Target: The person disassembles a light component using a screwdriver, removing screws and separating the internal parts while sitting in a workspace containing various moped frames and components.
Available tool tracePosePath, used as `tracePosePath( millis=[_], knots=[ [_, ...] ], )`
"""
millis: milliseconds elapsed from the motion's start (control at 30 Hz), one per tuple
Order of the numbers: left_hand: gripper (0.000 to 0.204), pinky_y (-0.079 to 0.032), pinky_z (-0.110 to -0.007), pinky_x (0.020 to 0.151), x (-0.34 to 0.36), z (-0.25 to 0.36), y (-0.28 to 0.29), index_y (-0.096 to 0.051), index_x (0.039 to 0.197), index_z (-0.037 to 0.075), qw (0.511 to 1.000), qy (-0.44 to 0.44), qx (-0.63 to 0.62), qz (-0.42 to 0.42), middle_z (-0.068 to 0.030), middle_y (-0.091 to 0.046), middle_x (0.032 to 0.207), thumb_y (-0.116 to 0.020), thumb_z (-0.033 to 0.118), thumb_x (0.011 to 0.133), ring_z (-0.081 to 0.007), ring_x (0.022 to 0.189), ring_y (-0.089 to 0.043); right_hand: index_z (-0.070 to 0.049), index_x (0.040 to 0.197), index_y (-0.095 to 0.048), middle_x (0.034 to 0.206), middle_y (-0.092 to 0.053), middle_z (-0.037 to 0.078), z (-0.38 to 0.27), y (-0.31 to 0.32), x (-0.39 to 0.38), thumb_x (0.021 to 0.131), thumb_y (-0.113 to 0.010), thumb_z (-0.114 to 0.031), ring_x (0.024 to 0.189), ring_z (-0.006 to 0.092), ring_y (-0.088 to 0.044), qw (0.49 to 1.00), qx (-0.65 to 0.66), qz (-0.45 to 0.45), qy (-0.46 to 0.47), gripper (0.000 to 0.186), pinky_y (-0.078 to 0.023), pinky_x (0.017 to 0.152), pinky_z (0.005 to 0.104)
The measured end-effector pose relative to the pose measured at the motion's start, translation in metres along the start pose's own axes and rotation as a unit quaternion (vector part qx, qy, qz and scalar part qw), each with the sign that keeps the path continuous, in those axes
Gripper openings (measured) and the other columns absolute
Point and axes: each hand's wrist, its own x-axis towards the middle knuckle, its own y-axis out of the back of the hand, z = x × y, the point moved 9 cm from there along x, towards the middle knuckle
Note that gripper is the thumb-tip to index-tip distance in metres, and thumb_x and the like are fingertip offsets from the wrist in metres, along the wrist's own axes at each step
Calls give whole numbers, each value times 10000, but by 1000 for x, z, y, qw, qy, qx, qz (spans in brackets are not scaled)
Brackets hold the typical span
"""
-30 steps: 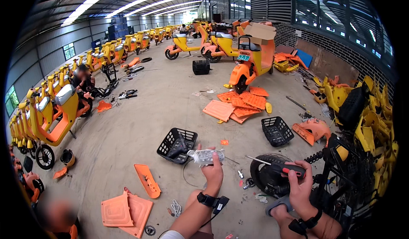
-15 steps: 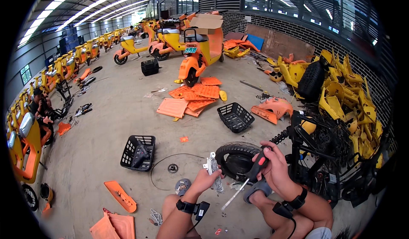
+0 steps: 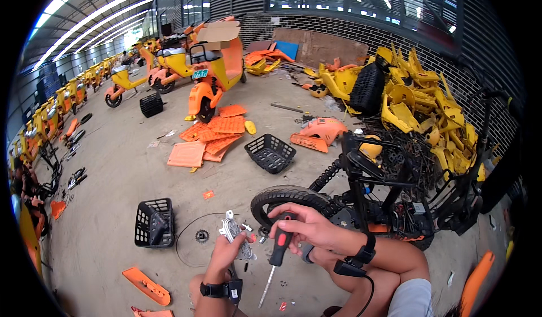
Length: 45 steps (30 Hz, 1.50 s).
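Note:
My left hand (image 3: 227, 254) is closed around a silver-grey, flat oblong part (image 3: 230, 226) with a small mounting tab at its top; its exact kind I cannot make out. Close beside it on the right, my right hand (image 3: 307, 226) grips a screwdriver (image 3: 280, 242) by its black-and-red handle. The steel shaft points down and slightly left, its tip apart from the part. Behind my hands lies a black-tyred wheel (image 3: 265, 195), joined to a stripped scooter frame (image 3: 353, 176) on the right.
A black basket (image 3: 139, 226) with a power drill inside stands left, near a sprocket (image 3: 202, 236) and a thin cable loop. Another black basket (image 3: 265, 162) and orange panels (image 3: 186, 155) lie farther off. Yellow body panels (image 3: 401, 99) pile up along the brick wall at right.
The view has turned right, so the scene sits farther left. My right hand has come closer to the left, and the screwdriver hangs more upright. Both hands keep hold of their things.

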Motion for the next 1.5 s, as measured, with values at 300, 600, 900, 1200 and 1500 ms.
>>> tracePosePath(
  millis=[300, 600, 900, 1200, 1500],
  knots=[
    [255, -496, -271, 604, 5, -6, -11, -581, 1169, -6, 999, -36, 25, -12, -71, -718, 878, -591, 150, 969, -105, 720, -628, -61, 1217, -444, 1047, -656, 193, -46, 57, -14, 1021, -429, -183, 597, 245, -645, 952, 207, 115, 195, 231, -522, 494, 359],
    [347, -547, -308, 595, 7, 5, -10, -568, 1182, -11, 991, -37, -121, 34, -144, -707, 855, -470, 293, 1044, -184, 709, -674, -55, 1248, -427, 1132, -623, 178, -69, 46, -30, 1032, -507, -168, 716, 194, -670, 938, 15, 191, 290, 257, -579, 594, 316],
    [830, -553, -376, 629, 2, 3, 4, -579, 1131, -1, 932, -52, -359, 20, -210, -673, 768, -196, 718, 970, -296, 702, -677, -15, 1203, -441, 1182, -596, 181, -58, 19, -27, 1015, -508, -91, 809, 179, -679, 932, -120, 198, 281, 214, -588, 671, 287],
    [812, -571, -368, 689, 2, 15, 1, -569, 1173, 20, 937, -78, -341, 14, -181, -683, 847, -136, 683, 992, -271, 780, -693, -4, 1178, -469, 1226, -568, 188, -56, -9, -11, 977, -551, -50, 875, 181, -674, 913, -193, 166, 318, 222, -592, 728, 291],
    [838, -551, -304, 691, -1, 16, 4, -544, 1248, -12, 950, -101, -293, 39, -129, -688, 852, -129, 673, 999, -194, 757, -675, 7, 1095, -575, 1065, -655, 196, -83, -46, -25, 862, -695, -34, 914, 289, -677, 762, -457, 135, 438, 266, -565, 746, 344]
  ],
)
